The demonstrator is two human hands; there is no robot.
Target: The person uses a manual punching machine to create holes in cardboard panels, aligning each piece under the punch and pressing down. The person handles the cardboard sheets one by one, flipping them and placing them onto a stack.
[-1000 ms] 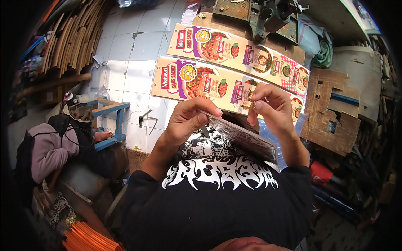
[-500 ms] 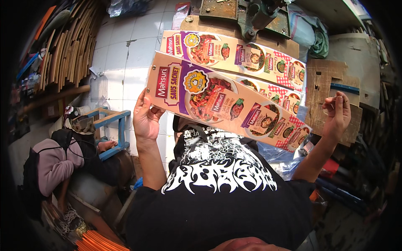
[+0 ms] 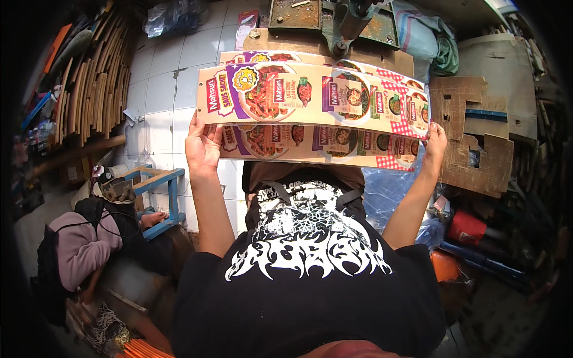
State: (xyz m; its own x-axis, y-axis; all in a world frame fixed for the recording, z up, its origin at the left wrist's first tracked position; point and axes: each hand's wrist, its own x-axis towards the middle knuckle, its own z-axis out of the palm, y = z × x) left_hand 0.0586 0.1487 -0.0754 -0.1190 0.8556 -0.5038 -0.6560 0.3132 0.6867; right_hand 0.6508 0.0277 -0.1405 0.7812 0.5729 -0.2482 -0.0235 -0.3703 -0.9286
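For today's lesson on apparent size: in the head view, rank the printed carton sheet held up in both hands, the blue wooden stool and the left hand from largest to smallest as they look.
1. Printed carton sheet, though being nearest the camera inflates it.
2. Blue wooden stool.
3. Left hand.

The raised printed carton sheet (image 3: 313,98) covers most of two sheets behind it. The right hand (image 3: 434,142) shows only partly behind the sheet's edge.
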